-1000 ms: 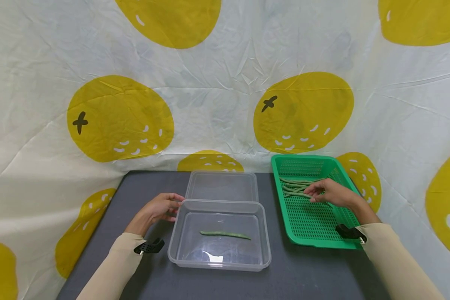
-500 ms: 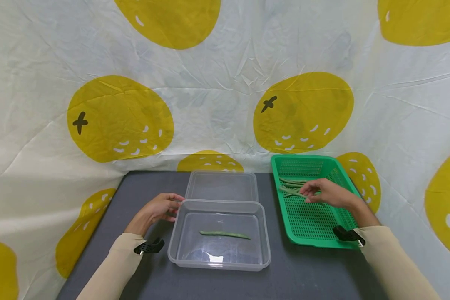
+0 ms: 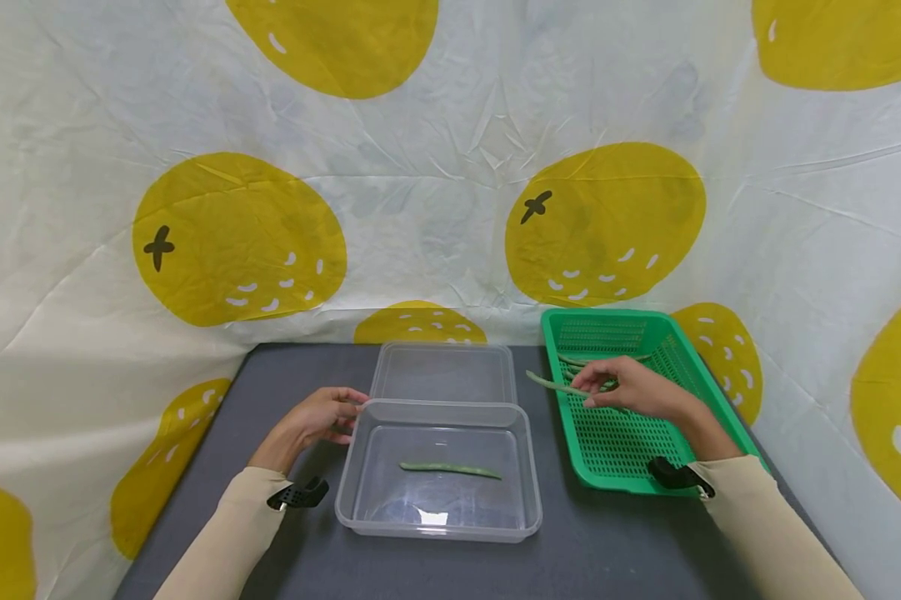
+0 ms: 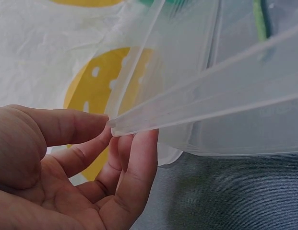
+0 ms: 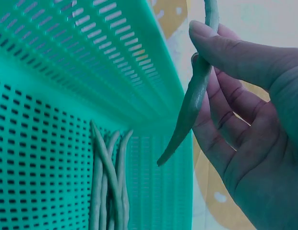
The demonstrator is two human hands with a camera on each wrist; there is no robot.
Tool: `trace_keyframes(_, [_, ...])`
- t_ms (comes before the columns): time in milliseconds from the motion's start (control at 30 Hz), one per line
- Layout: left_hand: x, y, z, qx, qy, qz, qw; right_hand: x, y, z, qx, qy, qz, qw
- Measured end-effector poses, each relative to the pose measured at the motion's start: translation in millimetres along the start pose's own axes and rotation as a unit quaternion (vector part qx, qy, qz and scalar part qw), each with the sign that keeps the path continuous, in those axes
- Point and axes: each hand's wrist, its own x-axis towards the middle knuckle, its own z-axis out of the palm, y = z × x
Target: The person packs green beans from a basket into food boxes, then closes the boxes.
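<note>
From the head camera I see my right hand (image 3: pixel 630 387) above the green basket (image 3: pixel 708 392), pinching a green bean (image 3: pixel 549 384) between thumb and fingers. The bean's free end points past the basket's rim toward the clear tub (image 3: pixel 438 521); I judge it is held by one end so the rest hangs clear. More beans (image 3: pixel 573 362) lie in the basket just beyond the fingers. My left hand (image 3: pixel 317 417) rests against the tub's far left corner with fingers relaxed, gripping nothing, probably to steady the tub. One bean in the tub (image 3: pixel 450 469) lies flat on its floor, to the right of that hand. The lid (image 3: pixel 444 372) sits behind the tub.

The left wrist camera shows the fingers (image 4: pixel 134 165) nearly straight, touching under the tub's rim (image 4: pixel 206 98), not curled round it.

In the right wrist view, thumb (image 5: pixel 235 52) and fingers clamp the bean (image 5: pixel 191 103) near its upper end; it hangs slanted above the basket's wall (image 5: pixel 115 72), apart from the bunched beans (image 5: pixel 110 182) below.
</note>
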Motion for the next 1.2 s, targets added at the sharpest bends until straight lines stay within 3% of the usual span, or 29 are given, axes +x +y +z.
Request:
trace_keyframes(733, [0.7, 0.4, -1.3, -0.005, -0.004, -0.001, 1.0, 21.7, -29.4, 24.4, -0.014, -0.012, -0.081, 0.997])
trace_keyframes(1200, [1.6, -0.3, -1.6, -0.01, -0.005, -0.003, 0.9999, 40.8, -43.2, 45.3, 0.033, -0.056, -0.103, 0.993])
